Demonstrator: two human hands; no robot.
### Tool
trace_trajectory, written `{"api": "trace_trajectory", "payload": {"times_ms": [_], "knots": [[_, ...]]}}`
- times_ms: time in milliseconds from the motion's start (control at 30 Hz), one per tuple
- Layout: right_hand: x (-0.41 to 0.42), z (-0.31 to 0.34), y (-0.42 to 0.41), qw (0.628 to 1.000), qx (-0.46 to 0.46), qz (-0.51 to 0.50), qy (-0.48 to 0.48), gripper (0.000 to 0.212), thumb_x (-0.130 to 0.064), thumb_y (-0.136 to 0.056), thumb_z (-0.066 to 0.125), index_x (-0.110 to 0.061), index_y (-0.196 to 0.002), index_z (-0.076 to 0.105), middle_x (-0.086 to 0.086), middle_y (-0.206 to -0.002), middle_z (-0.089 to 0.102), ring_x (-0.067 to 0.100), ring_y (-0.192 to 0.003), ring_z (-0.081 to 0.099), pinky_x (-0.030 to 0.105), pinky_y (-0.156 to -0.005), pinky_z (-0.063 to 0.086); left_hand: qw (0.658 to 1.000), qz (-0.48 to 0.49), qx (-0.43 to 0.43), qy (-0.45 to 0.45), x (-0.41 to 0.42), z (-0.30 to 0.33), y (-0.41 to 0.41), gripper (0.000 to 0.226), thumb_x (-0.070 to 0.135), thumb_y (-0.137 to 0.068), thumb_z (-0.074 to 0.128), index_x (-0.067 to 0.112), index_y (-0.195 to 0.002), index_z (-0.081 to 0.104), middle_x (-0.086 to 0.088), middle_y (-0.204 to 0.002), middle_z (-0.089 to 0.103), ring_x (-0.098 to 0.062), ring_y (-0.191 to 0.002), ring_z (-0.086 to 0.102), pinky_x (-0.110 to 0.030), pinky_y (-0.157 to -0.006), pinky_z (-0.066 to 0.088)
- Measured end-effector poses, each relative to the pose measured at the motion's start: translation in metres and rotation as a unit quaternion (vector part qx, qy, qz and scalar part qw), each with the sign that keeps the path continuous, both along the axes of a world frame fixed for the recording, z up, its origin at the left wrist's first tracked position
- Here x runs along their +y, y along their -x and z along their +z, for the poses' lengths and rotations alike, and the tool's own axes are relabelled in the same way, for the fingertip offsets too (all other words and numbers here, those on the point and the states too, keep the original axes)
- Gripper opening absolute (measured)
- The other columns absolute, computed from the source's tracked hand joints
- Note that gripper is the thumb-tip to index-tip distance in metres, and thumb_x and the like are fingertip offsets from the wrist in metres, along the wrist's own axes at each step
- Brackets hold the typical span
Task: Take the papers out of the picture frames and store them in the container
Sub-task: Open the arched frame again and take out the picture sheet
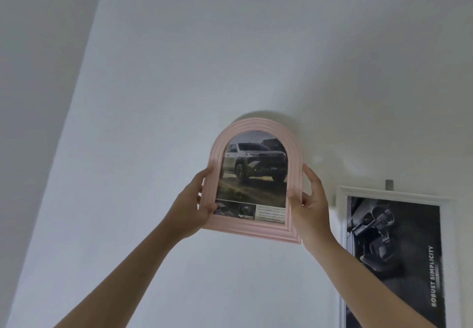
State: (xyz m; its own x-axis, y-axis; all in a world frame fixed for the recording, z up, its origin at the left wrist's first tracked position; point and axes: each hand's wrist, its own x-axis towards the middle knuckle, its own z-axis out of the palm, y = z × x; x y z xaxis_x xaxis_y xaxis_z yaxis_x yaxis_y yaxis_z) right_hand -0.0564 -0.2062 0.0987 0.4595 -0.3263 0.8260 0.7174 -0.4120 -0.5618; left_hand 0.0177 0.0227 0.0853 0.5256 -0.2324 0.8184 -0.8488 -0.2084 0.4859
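**Pink arched frame held up against the wall**

You are facing a plain white wall [179,71] that is meeting a second wall at a corner on your left. A white rectangular frame [341,225] is hanging at lower right, holding a black-and-white poster [394,251]. You are holding the pink arched frame [252,227] against the wall, its truck paper [253,171] still inside. Your left hand [192,207] is gripping its left edge, fingers curled around; your right hand [311,199] is clasping the right edge.

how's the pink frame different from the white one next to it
The pink frame has an arched top; the white frame is rectangular. The pink one is held by the left hand and right hand; the white one hangs untouched. Both still hold papers showing vehicles.
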Motion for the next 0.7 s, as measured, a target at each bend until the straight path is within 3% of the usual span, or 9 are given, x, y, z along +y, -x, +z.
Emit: {"api": "trace_trajectory", "payload": {"times_ms": [133, 267, 433, 533, 600, 633, 700], "knots": [[-0.003, -0.025, -0.012, 1.000, 0.020, -0.010, 0.006, 0.053, -0.009, -0.093, 0.053, -0.046, -0.129, 0.040, 0.008, -0.058, 0.043, 0.011, -0.048, 0.035, 0.019, -0.048, 0.035, 0.999, -0.015, 0.030, 0.007, -0.005, -0.024, -0.011, 0.075, 0.001, -0.083, 0.062, 0.037, -0.138, 0.026, 0.008, -0.102, 0.052, -0.011, -0.082, 0.059, -0.014, -0.056, 0.050], [-0.003, -0.028, -0.015, 1.000, 0.017, -0.023, 0.007, 0.053, -0.010, -0.094, 0.053, -0.044, -0.131, 0.038, 0.009, -0.062, 0.047, 0.011, -0.048, 0.037, 0.019, -0.047, 0.036, 0.999, -0.005, 0.034, 0.023, -0.007, -0.030, -0.022, 0.074, 0.003, -0.083, 0.061, 0.039, -0.137, 0.026, 0.001, -0.106, 0.056, -0.016, -0.086, 0.062, -0.018, -0.057, 0.051], [-0.003, -0.035, -0.019, 0.997, 0.006, -0.066, 0.028, 0.052, -0.013, -0.094, 0.052, -0.038, -0.137, 0.036, 0.001, -0.057, 0.042, 0.004, -0.042, 0.034, 0.017, -0.044, 0.035, 0.999, -0.001, 0.031, 0.029, -0.011, -0.038, -0.027, 0.076, 0.001, -0.083, 0.059, 0.042, -0.139, 0.027, 0.002, -0.111, 0.054, -0.010, -0.086, 0.061, -0.023, -0.064, 0.056], [-0.006, -0.044, -0.027, 0.992, -0.005, -0.121, 0.035, 0.049, -0.022, -0.094, 0.052, -0.042, -0.136, 0.037, 0.003, -0.064, 0.046, 0.011, -0.056, 0.045, 0.028, -0.054, 0.045, 1.000, 0.025, 0.001, 0.017, -0.015, -0.045, -0.029, 0.081, -0.002, -0.082, 0.055, 0.044, -0.141, 0.023, -0.001, -0.111, 0.049, -0.018, -0.094, 0.056, -0.035, -0.074, 0.057], [-0.005, -0.053, -0.030, 0.987, -0.010, -0.155, 0.042, 0.047, -0.029, -0.094, 0.052, -0.041, -0.137, 0.036, 0.003, -0.086, 0.057, 0.018, -0.077, 0.055, 0.039, -0.073, 0.052, 0.998, 0.050, -0.022, 0.010, -0.019, -0.049, -0.026, 0.081, -0.003, -0.083, 0.051, 0.042, -0.143, 0.019, -0.005, -0.107, 0.045, -0.019, -0.092, 0.052, -0.028, -0.076, 0.054], [-0.004, -0.057, -0.030, 0.985, -0.016, -0.169, 0.041, 0.047, -0.030, -0.094, 0.052, -0.038, -0.138, 0.037, 0.004, -0.096, 0.060, 0.016, -0.087, 0.058, 0.040, -0.080, 0.053, 0.997, 0.064, -0.035, 0.008, -0.021, -0.051, -0.024, 0.079, -0.003, -0.084, 0.050, 0.038, -0.145, 0.019, -0.006, -0.106, 0.044, -0.017, -0.090, 0.051, -0.020, -0.074, 0.052], [0.001, -0.065, -0.030, 0.981, -0.038, -0.186, 0.033, 0.048, -0.023, -0.093, 0.054, -0.028, -0.139, 0.041, 0.004, -0.101, 0.058, -0.003, -0.090, 0.054, 0.025, -0.087, 0.049, 0.994, 0.087, -0.070, 0.016, -0.023, -0.056, -0.021, 0.073, -0.004, -0.086, 0.048, 0.030, -0.145, 0.023, -0.007, -0.106, 0.046, -0.011, -0.091, 0.048, -0.011, -0.070, 0.045]]}}
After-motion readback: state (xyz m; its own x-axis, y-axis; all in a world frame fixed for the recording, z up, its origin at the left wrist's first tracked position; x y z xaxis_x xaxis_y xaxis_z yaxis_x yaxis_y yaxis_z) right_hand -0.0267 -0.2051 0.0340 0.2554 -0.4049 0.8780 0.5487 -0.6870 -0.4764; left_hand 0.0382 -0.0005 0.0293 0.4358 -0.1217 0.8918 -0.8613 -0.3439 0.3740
